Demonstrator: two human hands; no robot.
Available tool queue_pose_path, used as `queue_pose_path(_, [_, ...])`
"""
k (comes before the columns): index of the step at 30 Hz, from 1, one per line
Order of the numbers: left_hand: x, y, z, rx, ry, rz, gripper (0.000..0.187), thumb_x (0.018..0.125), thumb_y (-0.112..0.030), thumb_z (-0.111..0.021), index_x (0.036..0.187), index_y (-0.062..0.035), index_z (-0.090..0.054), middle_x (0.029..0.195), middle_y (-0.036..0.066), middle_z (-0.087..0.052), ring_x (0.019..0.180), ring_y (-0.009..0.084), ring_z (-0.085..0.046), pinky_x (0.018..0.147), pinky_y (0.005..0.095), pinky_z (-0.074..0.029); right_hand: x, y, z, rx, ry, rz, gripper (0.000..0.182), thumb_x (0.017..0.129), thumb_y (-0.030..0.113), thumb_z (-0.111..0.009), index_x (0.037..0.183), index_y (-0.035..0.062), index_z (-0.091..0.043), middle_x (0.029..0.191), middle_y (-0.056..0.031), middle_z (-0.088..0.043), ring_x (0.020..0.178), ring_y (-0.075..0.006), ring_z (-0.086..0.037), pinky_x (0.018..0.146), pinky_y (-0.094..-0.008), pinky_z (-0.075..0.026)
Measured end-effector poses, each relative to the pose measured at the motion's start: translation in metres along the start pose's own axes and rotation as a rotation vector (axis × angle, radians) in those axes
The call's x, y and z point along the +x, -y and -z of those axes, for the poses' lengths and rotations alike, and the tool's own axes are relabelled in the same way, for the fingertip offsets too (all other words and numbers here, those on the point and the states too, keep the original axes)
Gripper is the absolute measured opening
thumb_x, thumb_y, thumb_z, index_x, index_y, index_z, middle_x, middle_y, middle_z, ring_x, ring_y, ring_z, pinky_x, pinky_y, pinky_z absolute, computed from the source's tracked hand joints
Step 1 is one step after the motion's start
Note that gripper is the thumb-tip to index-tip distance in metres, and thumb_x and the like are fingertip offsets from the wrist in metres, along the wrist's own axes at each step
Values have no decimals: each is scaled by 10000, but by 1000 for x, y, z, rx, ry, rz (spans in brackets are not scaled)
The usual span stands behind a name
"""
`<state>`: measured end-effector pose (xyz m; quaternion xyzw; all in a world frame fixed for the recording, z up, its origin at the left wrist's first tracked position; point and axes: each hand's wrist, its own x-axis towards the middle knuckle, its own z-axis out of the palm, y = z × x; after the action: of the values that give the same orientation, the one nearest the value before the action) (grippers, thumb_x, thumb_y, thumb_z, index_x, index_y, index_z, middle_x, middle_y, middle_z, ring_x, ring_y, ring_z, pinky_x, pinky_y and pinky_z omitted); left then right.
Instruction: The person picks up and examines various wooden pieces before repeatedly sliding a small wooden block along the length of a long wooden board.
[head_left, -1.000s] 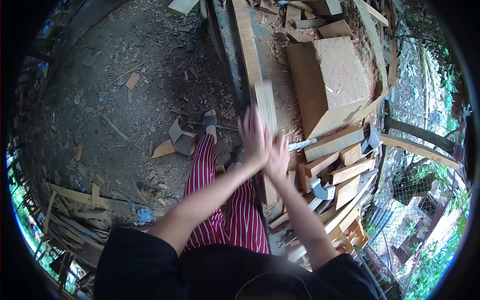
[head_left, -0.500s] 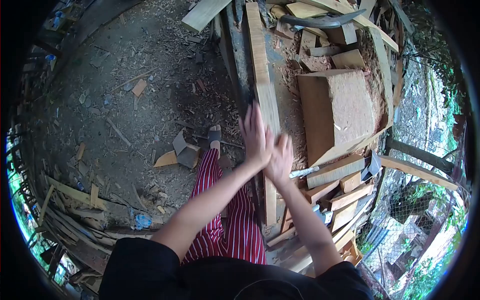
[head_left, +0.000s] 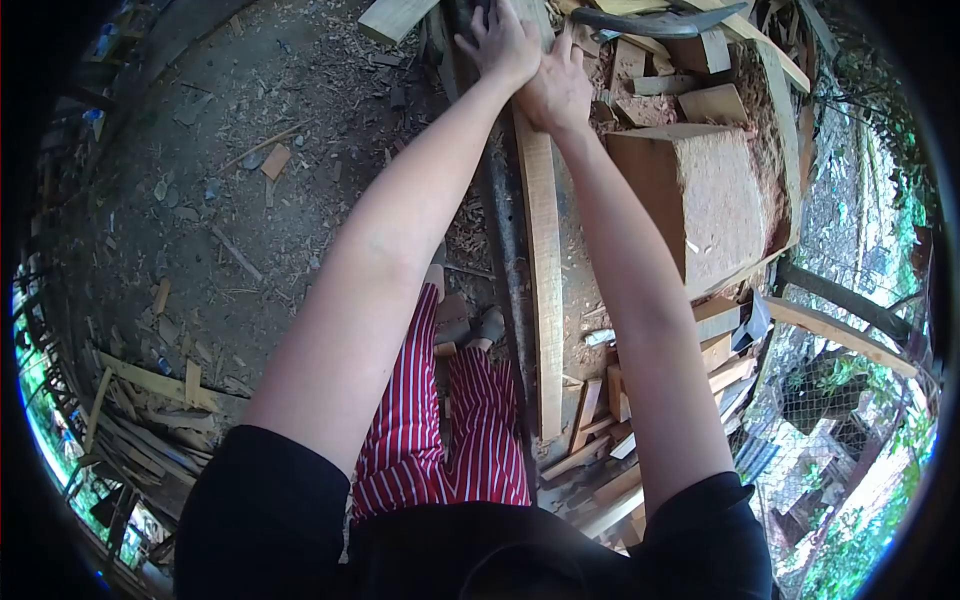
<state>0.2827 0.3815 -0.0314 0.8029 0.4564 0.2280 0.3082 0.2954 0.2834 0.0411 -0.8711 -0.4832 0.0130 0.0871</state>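
Your left hand [head_left: 505, 48] lies with its fingers spread, pointing away from you toward the top edge of the view. Your right hand [head_left: 557, 88] is pressed up against it, its fingers pointing the same way and close together; whether they are clamped on anything underneath, you cannot tell, since both palms hide it. The long wooden plank [head_left: 543, 230] is under your hands and runs back from your fingers toward your body. A dark beam [head_left: 507, 225] lies along the plank's left side, on the near side of your fingers. Just right of your right fingertips is the end of a dark curved object [head_left: 660, 24]. Farther right and nearer to you than your fingers sits a big wooden block [head_left: 722, 205]. Left of your left fingers, well apart, a pale board [head_left: 396, 18] sits above the chip-strewn ground [head_left: 200, 260].
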Motion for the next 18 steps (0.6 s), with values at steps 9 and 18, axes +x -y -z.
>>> queue_pose_path(9, [-281,-25,71,-170,105,-105,652,994,-296,-423,1528,-30,-162,1555,173,-274,1429,367,-235,1145,604,-117,-256,-6,17,153,20,8,533,849,231,-547,1376,180,-491,1044,-191,-489,963,-376,-508,764,-453,-489])
queue_pose_path(18, [-466,-28,118,-162,315,131,862,919,-466,-596,1512,-6,-172,1415,246,-312,1306,393,-331,1086,517,-264,-277,-74,155,58,-358,-44,652,873,95,-607,1484,125,-380,907,-154,-492,800,-309,-522,656,-415,-475])
